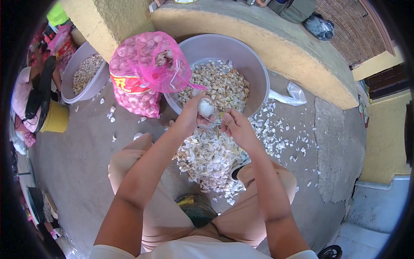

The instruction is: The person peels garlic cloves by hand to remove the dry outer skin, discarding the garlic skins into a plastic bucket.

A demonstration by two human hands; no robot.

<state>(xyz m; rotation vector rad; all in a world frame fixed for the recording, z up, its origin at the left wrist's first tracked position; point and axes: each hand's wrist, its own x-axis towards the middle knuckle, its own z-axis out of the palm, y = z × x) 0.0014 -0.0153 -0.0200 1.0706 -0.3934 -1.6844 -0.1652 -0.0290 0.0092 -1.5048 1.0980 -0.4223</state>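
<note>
From the head camera, looking straight down: the person sits low over a rough grey concrete floor, knees apart. The left hand (pixel 189 116) is raised in front of a basin (pixel 258 73), its fingers curled round a garlic bulb (pixel 205 107), which is round, white and smooth-skinned. The bulb sits at the fingertips, its top bulging clear above them, the thumb pressing from the near side. The right hand (pixel 237 127) is just beside it, fingers pinched narrow on a small tool (pixel 221 115); only a pale yellowish bit shows, pointing toward the bulb's lower edge, so its kind cannot be told. Whether the tool touches the bulb is unclear.

The basin is wide, round, grey plastic with smooth walls, and holds a heap of tan and cream cloves. Leaning against its left rim is a pink mesh sack (pixel 142 73), knobbly with whole bulbs, a red and yellow label across it. Below the hands lies a pile of peels (pixel 207 159), thin, papery and white, scattering to the right over the floor. A second basin (pixel 82 73) with cloves stands farther left, near another person (pixel 30 95) seated at the edge of view beside a yellow bucket (pixel 56 118). A curved yellow plaster wall (pixel 276 47) runs behind the basin.
</note>
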